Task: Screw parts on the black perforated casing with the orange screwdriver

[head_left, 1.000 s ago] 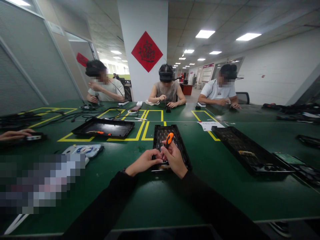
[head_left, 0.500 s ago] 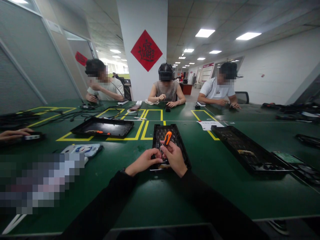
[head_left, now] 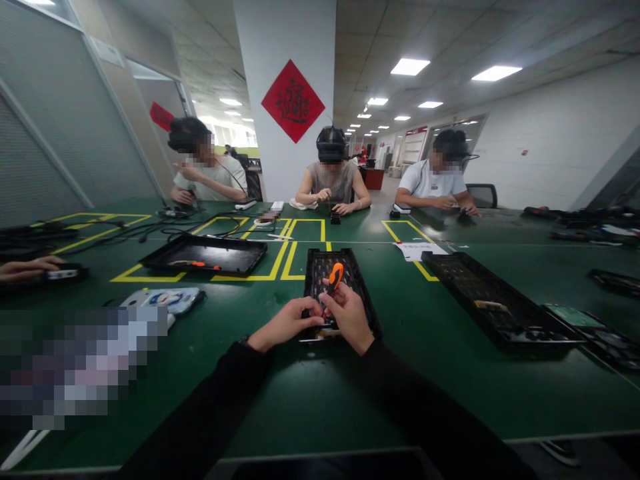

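My right hand is closed around an orange-and-black screwdriver, its handle tilted up and its shaft pointing down toward my left fingers. Under both hands lies a black plastic tray with rows of small shapes inside. My left hand reaches over the tray's near left part, fingers pinched together close to the screwdriver's tip. Whatever sits between those fingertips is too small to make out. Near the tray's front edge a pale brownish strip shows, partly covered by my hands.
Another black tray holding orange-handled tools lies at the left, a longer one at the right. A phone in a pale case rests left of me. Cables cross the far left. Several people sit around the green table.
Both hands stay nearly in place, with the screwdriver shifting only very slightly. Across the table, the person at the left has moved a raised hand a little.
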`<state>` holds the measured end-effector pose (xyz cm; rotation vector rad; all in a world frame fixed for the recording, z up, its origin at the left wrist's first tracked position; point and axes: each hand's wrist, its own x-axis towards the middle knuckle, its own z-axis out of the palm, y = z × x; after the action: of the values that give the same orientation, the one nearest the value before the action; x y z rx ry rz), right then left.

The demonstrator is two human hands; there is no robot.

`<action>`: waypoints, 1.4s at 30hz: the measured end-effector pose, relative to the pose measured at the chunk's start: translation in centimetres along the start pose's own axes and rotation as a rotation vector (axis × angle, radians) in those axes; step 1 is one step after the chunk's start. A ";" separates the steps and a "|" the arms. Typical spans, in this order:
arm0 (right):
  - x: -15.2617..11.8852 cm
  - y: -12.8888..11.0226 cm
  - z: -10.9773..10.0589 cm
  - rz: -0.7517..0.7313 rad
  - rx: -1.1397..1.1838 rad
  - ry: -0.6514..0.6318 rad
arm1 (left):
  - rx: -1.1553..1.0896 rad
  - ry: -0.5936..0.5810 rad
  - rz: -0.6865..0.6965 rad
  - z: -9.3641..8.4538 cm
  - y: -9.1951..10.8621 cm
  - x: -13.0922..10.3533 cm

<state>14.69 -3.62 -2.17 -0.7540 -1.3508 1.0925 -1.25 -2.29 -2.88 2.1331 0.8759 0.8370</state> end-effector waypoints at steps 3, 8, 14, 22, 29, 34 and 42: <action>0.1 0.1 0.0 -0.015 0.002 0.014 | 0.010 0.004 -0.009 0.1 -0.2 0.0; 0.0 0.0 0.0 0.016 -0.036 -0.018 | 0.039 0.025 -0.029 0.2 -0.1 0.0; -0.1 0.6 0.0 -0.015 -0.104 -0.025 | 0.047 0.028 -0.009 0.3 -0.1 0.0; -0.3 0.4 0.0 -0.042 -0.120 -0.037 | 0.019 0.019 -0.013 0.3 -0.2 0.1; -0.3 0.4 0.0 -0.069 -0.140 0.009 | -0.021 -0.004 0.000 0.0 0.0 0.1; -0.2 0.5 0.0 -0.072 -0.138 0.016 | -0.052 -0.012 -0.001 -0.1 0.0 0.0; -0.3 0.2 0.0 -0.050 -0.080 -0.054 | -0.054 -0.089 -0.003 -0.5 0.3 0.1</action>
<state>14.66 -3.80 -2.39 -0.7496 -1.4589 1.0303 -1.48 -2.21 -2.37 2.1045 0.8012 0.7501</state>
